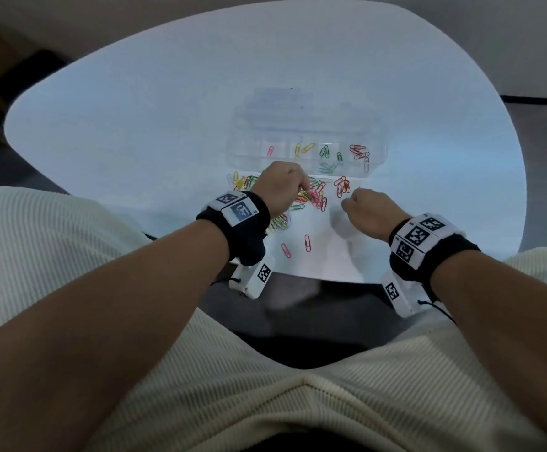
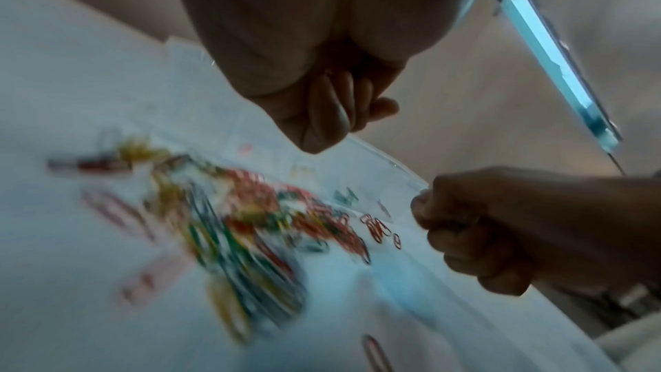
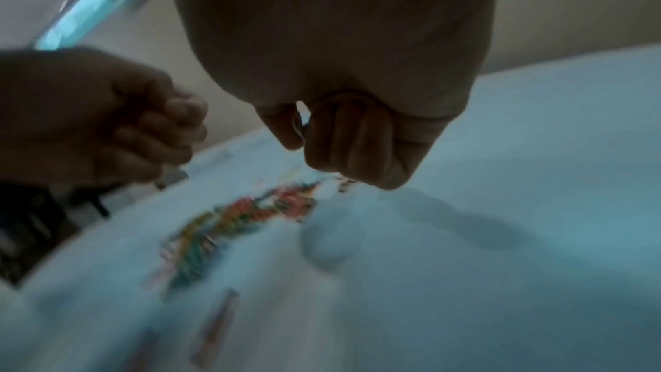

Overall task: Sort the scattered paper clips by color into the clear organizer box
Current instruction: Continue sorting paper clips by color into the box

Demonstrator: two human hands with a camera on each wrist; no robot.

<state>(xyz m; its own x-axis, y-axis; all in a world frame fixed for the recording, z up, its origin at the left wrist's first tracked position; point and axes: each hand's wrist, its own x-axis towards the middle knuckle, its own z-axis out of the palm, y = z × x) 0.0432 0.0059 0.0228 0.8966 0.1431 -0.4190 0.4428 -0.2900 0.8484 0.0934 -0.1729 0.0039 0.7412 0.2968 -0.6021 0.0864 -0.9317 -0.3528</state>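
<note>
Centrally on the white surface point(image 1: 135, 125): a clear organizer box point(image 1: 308, 148) with its near row holding one pink clip point(image 1: 270, 151), yellow clips point(image 1: 304, 148), green clips point(image 1: 326, 153) and red clips point(image 1: 359, 152) in separate compartments. Just in front of the box, a mixed heap of scattered paper clips point(image 1: 311, 197), with a small red cluster point(image 1: 342, 186) to its right and two loose clips point(image 1: 298, 246) nearer the surface's front edge. Over the heap, left hand point(image 1: 281, 187), fingers point(image 2: 343, 106) curled tight against the thumb; impossible to tell whether a clip sits between them. Right of the heap, right hand point(image 1: 368, 212), fingers point(image 3: 343, 135) curled toward the thumb tip, possibly pinching something small and pale; too blurred to say for sure. Both wrist views smeared, clips there only coloured streaks.
</note>
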